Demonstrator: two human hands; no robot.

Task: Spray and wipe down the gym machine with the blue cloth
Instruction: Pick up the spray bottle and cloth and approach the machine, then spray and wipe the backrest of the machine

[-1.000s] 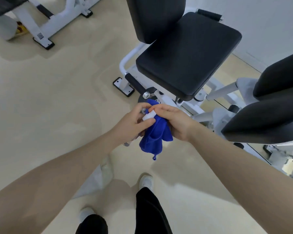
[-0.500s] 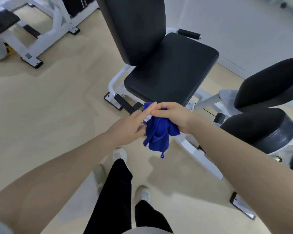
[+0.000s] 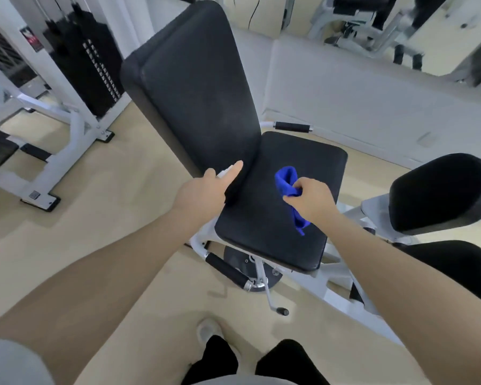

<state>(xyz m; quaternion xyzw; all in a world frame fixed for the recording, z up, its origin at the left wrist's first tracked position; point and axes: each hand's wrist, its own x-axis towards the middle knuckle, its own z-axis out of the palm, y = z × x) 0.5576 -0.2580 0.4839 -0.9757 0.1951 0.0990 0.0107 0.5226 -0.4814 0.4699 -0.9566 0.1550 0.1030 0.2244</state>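
Both hands, joined at the blue cloth half a second ago, have since parted, and my view has lifted to take in the whole gym machine (image 3: 283,207). My right hand (image 3: 310,200) now holds the one blue cloth (image 3: 288,180) alone, fingers curled round its bunched middle, above the far right part of the single black seat pad (image 3: 250,232); one end rises past the knuckles, the other hangs toward the near edge. My left hand (image 3: 203,190) is at the left edge of the seat, index finger extended toward the base of the one backrest (image 3: 195,87); something white shows just beyond the fingers, but whether they grip it I cannot tell. Two black roller pads (image 3: 439,190) lie to the right. Two handles are visible, one near (image 3: 228,269), one far (image 3: 292,127). One weight stack (image 3: 86,62) stands far left.
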